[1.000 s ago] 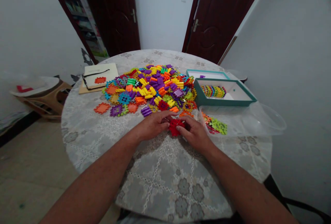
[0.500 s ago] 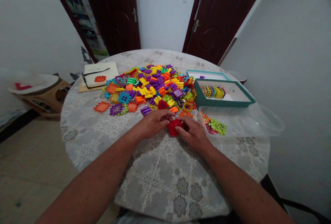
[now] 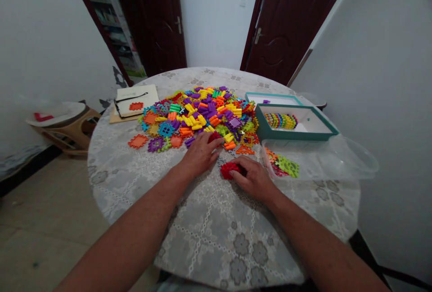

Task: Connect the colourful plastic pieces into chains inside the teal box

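Observation:
My right hand (image 3: 254, 177) is closed on a red cluster of joined plastic pieces (image 3: 228, 170) that rests on the table in front of me. My left hand (image 3: 200, 150) has its fingers stretched forward, with the fingertips on a dark red piece (image 3: 213, 137) at the near edge of a big pile of colourful interlocking pieces (image 3: 199, 114). Nothing is held in the left hand.
A round table with a lace cloth (image 3: 216, 229). A teal box (image 3: 297, 123) with a row of joined pieces stands at right, its lid (image 3: 272, 99) behind it. A clear plastic container (image 3: 320, 157) holds flat pieces. A notebook (image 3: 135, 101) lies at left; a stool (image 3: 64, 123) stands beyond.
My left hand let go of the red cluster and reached forward to the pile's edge. My right hand stays on the cluster.

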The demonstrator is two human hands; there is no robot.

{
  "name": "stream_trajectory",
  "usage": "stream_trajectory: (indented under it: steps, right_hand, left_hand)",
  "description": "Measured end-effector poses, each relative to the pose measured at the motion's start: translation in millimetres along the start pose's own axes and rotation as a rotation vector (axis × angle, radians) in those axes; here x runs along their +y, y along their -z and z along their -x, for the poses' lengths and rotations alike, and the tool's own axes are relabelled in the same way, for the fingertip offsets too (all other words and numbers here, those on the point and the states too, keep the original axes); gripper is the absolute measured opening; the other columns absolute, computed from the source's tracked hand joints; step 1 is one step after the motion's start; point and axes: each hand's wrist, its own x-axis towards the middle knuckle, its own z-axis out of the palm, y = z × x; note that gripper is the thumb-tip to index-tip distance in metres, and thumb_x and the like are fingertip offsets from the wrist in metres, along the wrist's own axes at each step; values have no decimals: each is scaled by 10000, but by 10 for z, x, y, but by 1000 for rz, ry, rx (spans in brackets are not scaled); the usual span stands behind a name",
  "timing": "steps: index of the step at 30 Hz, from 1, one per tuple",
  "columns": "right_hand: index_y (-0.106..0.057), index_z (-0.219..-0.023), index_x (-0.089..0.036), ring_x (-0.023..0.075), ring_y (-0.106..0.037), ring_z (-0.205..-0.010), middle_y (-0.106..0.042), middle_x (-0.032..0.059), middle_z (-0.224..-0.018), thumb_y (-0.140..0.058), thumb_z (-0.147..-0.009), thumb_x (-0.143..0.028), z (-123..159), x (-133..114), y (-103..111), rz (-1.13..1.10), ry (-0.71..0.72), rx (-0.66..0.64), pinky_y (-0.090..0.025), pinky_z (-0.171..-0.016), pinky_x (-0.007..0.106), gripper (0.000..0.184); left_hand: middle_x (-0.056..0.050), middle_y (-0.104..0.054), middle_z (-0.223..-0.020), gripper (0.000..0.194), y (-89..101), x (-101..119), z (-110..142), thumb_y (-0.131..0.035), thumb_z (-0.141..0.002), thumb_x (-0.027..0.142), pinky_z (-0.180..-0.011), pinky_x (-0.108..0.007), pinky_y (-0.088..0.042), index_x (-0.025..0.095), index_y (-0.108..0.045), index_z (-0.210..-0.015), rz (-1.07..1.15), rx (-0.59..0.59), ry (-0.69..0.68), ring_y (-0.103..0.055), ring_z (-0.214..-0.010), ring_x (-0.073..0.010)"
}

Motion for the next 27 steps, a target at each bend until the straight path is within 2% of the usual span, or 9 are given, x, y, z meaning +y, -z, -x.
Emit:
stream_trajectory:
  steps: [6, 12, 17, 22, 24, 27]
  right_hand:
    - [-723, -1042, -219, 177, -621, -858, -694, 23, -936, -663, -988, -214, 1, 11, 7, 21, -8, -12, -455, -797, 304, 81]
    - [-736, -1060, -222, 183, -641, -897, -711, 35, -972, -648, -1001, -206, 2, 6, 10, -1, 19, -37, -474, -832, 313, 107]
    - [-726, -1047, -214, 179, -645, -904, -716, 37, -989, -645, -1007, -202, -1, -3, 4, -4, 19, -41, -483, -846, 310, 91]
    - [-712, -1099, -219, 193, -656, -933, -713, 42, -1006, -634, -1011, -200, 2, 19, -10, 24, 60, -14, -505, -864, 325, 120]
    - [-701, -1166, -226, 218, -662, -1003, -715, 66, -1071, -612, -1011, -187, 14, 22, 3, 71, 122, 18, -521, -904, 352, 183]
    - [-673, -1277, -237, 263, -650, -1108, -692, 111, -1189, -586, -1001, -174, 41, -13, 39, 195, 185, 54, -541, -957, 403, 297]
  left_hand:
    - [-132, -664, -1185, 226, -22, 2, -64, -677, -974, 256, -1059, -470, -475, 205, -738, -1186, -47, -61, 68, -586, -1144, -304]
    - [-149, -679, -1285, 467, -23, 38, -65, -704, -966, 303, -1067, -474, -442, 216, -626, -1418, -86, -69, 148, -582, -1207, -329]
    - [-150, -719, -1272, 476, -34, 12, -53, -736, -942, 313, -1092, -508, -423, 223, -645, -1401, -73, -84, 174, -595, -1228, -359]
    - [-123, -715, -1330, 433, -6, 8, -51, -611, -976, 152, -1103, -449, -466, 227, -647, -1401, 166, -80, 61, -638, -1247, -286]
    - [-102, -739, -1279, 363, 54, 65, -45, -597, -990, 169, -1067, -419, -496, 234, -684, -1336, 283, -105, 11, -667, -1201, -262]
    - [-67, -773, -1154, 256, 161, 184, -24, -646, -986, 232, -974, -381, -523, 236, -719, -1231, 397, -132, 13, -700, -1074, -236]
